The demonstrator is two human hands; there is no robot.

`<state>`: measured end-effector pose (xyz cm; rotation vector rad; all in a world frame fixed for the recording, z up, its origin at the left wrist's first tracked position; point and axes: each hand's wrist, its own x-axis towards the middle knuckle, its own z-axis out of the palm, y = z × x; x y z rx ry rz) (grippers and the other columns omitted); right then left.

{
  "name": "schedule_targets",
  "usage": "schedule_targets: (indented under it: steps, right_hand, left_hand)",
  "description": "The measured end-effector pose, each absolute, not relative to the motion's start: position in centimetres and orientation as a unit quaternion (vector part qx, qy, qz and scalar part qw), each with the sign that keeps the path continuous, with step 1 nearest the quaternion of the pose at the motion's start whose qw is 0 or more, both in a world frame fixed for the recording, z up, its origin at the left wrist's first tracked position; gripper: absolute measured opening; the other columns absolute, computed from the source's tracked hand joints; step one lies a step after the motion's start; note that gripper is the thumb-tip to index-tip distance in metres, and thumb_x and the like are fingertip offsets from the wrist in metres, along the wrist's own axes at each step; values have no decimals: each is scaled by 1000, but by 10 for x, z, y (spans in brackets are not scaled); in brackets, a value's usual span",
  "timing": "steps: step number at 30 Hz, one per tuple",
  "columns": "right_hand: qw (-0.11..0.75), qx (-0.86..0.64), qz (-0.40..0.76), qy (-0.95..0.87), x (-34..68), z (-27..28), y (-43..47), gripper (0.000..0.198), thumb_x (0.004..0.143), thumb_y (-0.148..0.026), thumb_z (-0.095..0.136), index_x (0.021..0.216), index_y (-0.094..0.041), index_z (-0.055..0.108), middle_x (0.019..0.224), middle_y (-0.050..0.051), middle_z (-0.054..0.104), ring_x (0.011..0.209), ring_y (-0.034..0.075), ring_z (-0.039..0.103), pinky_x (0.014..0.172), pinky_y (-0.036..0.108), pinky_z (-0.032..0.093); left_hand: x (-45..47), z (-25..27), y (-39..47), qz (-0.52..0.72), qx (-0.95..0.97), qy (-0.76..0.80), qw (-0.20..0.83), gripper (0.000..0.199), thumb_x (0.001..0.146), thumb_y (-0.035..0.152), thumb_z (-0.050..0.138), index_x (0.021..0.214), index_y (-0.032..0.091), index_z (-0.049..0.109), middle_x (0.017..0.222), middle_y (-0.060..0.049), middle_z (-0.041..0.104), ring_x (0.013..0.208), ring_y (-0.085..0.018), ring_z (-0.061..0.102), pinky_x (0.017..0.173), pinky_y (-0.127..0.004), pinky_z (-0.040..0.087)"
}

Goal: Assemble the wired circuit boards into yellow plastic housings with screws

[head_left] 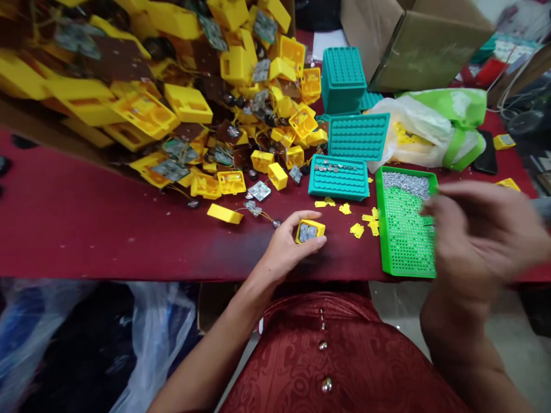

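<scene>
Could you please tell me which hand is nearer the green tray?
Right: the right hand overlaps the right side of the green tray in view; the left hand is apart, to its left.

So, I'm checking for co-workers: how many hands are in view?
2: the left hand around a yellow casing and the blurred right hand partly covering the lime-green tray. No others show.

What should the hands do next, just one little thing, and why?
Probably bring the right hand over to the yellow case. The left hand holds that case with its grey insides showing, while the right hand is raised near the green tray of small silver pieces. What it holds, if anything, is too blurred to tell.
</scene>
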<state>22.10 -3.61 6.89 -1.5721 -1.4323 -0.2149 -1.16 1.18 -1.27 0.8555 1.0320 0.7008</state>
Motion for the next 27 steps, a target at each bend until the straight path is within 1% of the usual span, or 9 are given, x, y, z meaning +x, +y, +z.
schedule_targets:
  steps: [1,3,6,8,11,14,16,23,27]
  right_hand:
    - [456,-624,-79,-630,218,66,-17,15,99,-34,71,96,-23,80,94,6,73,84,17,70,81,35,58]
    - [338,-608,-35,-718,220,55,27,18,99,-29,65,97,-22,81,98,8,76,90,20,70,86,37,58]
    - [200,-669,-20,-715,234,31,85,20,94,-23,62,93,-20,81,93,10,75,86,23,65,89,43,53]
    - [160,-702,-13,-694,242,14,107,22,92,-21,59,92,-19,81,92,11,73,87,23,62,90,43,51]
    - [133,-721,-4,-680,247,-7,117,23,90,-21,61,96,-17,82,96,14,70,93,26,60,92,44,51]
    - [119,-720,6,-683,246,-16,115,25,91,-20,61,101,-16,83,104,17,70,102,28,61,99,48,52]
    - [114,-717,13,-688,245,-18,114,24,92,-19,60,101,-14,82,109,18,69,108,29,61,105,50,52]
    - [113,-714,24,-690,248,-17,112,22,93,-16,56,98,-15,77,108,17,72,111,30,63,106,49,53]
    - [131,-715,15,-687,246,-11,107,30,97,-17,46,107,-16,75,113,16,73,112,29,64,107,48,53]
  left_hand:
    - [-15,-15,12,334,395,462,720,64,61,32,95,117,18,70,84,2,69,73,-12,60,68,-25,50]
    - [-20,-21,12,374,409,454,697,70,62,32,96,126,19,69,93,0,73,79,-13,63,74,-26,51]
    - [-27,-29,11,416,396,436,692,68,65,33,97,123,19,65,108,-5,77,92,-16,69,81,-27,55]
    - [-30,-32,10,426,375,415,711,61,68,35,97,118,18,65,113,-8,77,99,-19,72,86,-28,58]
    - [-33,-36,7,432,346,390,735,58,75,37,94,123,17,68,114,-9,77,103,-19,74,89,-28,59]
    - [-36,-37,6,430,313,369,762,60,81,40,91,134,19,71,114,-8,78,99,-19,75,84,-26,60]
    - [-38,-37,7,429,286,355,780,57,82,41,90,132,21,74,115,-8,80,97,-18,75,80,-26,61]
    - [-41,-30,10,424,215,340,811,53,72,40,100,118,19,81,113,-8,83,95,-17,76,79,-25,63]
    - [-39,-24,11,427,225,369,794,56,65,32,104,115,20,82,109,-5,82,93,-15,75,79,-23,64]
